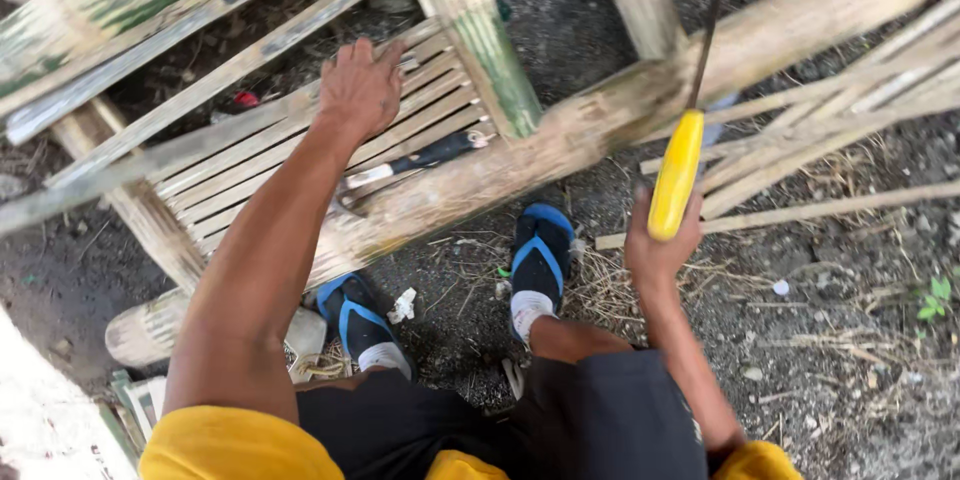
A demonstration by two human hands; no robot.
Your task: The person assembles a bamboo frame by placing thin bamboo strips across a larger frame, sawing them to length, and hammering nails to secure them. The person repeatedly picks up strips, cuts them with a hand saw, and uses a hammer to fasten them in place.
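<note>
My right hand (660, 245) grips the yellow handle of a long dark blade (708, 25) that rises straight up across a thick bamboo pole (600, 125). The blade's edge meets the pole near its upper right part. My left hand (358, 90) lies flat, fingers spread, on a low rack of bamboo slats (260, 175) to the left of the pole. A second knife with a black handle (420, 162) lies on the slats just right of my left wrist. My feet in blue and black sandals (540, 250) stand on the ground below the pole.
Split bamboo strips (850, 110) fan out at the right over dirt and dry litter. Green-streaked bamboo posts (100, 0) and a plank cross the upper left. A short bamboo stub (150, 330) lies at the lower left beside a pale sack.
</note>
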